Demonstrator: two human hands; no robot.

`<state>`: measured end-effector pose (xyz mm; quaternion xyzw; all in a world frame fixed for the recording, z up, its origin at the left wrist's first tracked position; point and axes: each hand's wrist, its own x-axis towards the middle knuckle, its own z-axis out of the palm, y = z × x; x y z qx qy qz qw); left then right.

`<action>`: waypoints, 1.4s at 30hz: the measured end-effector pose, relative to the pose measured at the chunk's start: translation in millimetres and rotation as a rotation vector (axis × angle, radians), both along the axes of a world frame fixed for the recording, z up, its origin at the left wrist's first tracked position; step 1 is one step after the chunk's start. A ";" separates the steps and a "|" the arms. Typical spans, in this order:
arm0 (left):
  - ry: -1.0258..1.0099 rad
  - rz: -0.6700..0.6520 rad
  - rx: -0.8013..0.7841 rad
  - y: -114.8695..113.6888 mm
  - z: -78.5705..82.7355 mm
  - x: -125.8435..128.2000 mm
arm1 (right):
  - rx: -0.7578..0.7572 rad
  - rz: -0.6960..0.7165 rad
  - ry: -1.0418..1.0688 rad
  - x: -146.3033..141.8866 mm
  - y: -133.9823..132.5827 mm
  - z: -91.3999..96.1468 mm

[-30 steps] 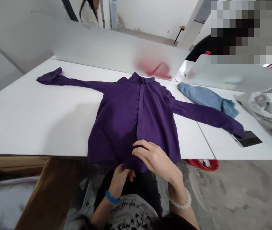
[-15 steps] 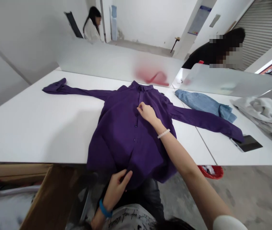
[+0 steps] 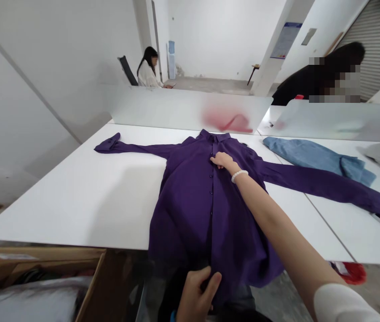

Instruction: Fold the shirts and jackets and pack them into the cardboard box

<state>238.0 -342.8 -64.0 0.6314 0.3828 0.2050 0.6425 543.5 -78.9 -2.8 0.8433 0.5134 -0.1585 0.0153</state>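
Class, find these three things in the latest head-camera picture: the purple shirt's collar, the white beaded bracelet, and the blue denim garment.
Purple shirt collar [image 3: 218, 137]: head view, point on the collar's middle.
White beaded bracelet [image 3: 239, 176]: head view, point on its visible beads.
Blue denim garment [image 3: 307, 156]: head view, point on its middle.

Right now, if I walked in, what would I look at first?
You'd spot the big purple button-up shirt first, spread across the white table with its sleeves stretched wide. Next you'd see the right hand, wearing a white bead bracelet, resting on the shirt near the collar, while the left hand touches the shirt's lower part, past the table's edge. A blue denim garment lies behind the shirt's long sleeve.
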 end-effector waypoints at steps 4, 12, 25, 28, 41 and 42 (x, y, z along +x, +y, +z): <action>0.003 -0.012 0.030 7.9 17.3 -1.4 | -0.010 0.061 0.042 6.8 2.5 -0.9; -0.036 0.077 0.071 10.4 15.1 -9.8 | 0.184 0.108 -0.046 10.9 -6.6 1.5; 0.330 0.879 0.782 22.7 -42.8 -80.7 | 0.401 0.184 -0.161 -18.5 -5.2 -55.8; 0.372 0.766 0.883 46.5 -33.3 -81.5 | 0.303 0.193 -0.143 -13.9 -0.2 -56.5; 0.435 0.488 0.837 47.8 -6.4 -144.7 | 0.289 0.246 -0.141 -9.7 -3.0 -53.4; 0.446 0.444 0.811 48.5 -0.2 -148.0 | 0.293 0.246 -0.144 -9.7 -3.6 -53.4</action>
